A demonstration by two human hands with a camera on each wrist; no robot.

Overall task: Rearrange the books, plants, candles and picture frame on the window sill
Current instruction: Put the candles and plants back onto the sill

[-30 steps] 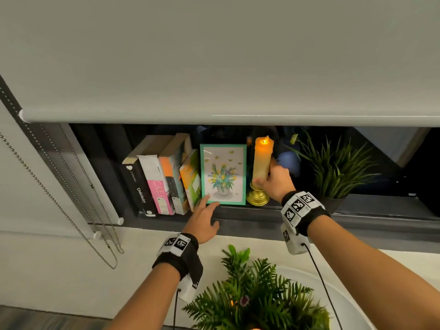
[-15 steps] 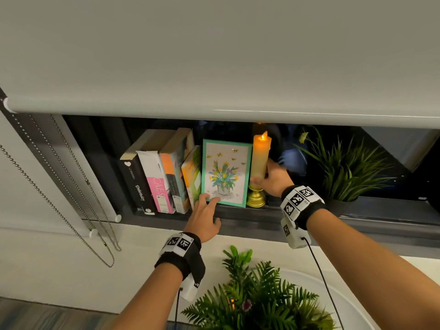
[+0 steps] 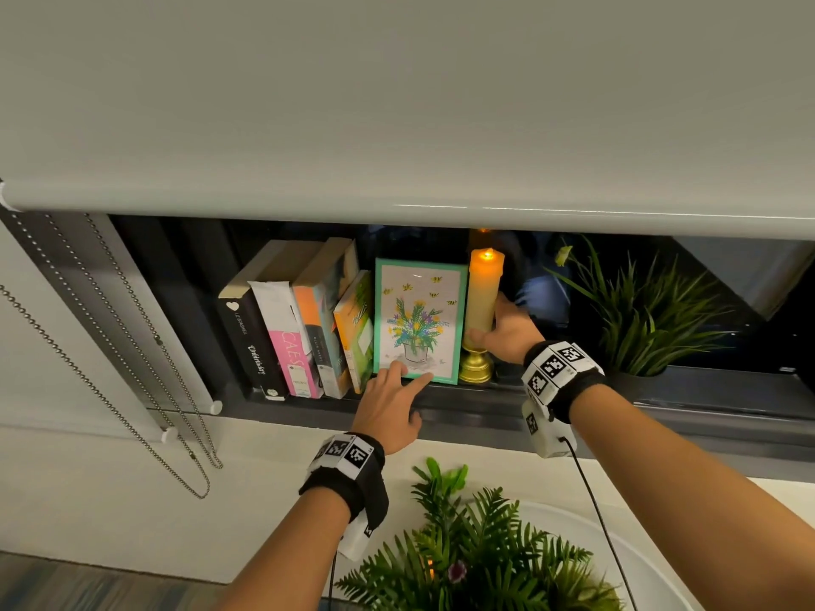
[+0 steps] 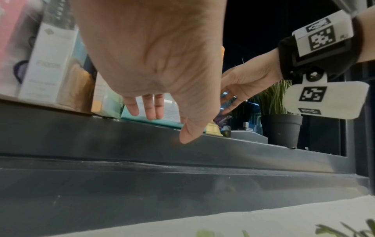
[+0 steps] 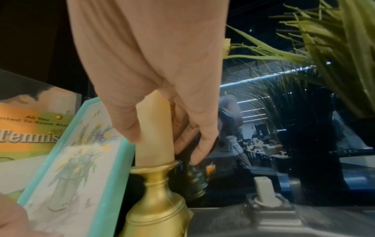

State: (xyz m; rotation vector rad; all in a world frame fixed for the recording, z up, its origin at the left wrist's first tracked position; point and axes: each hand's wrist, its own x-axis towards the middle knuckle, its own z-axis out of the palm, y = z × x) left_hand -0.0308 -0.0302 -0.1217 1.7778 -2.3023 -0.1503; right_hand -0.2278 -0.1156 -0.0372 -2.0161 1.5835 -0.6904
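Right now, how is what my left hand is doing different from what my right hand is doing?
The left hand lies with straight fingers touching the lower edge of the picture frame; the right hand curls round the candle. The left hand sits low at the sill's front edge; the right hand reaches higher and deeper, above the gold holder. Both wear marker wristbands.

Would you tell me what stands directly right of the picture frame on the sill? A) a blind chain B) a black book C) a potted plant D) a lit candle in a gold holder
D: the lit candle in its gold holder stands against the picture frame, gripped by the right hand.
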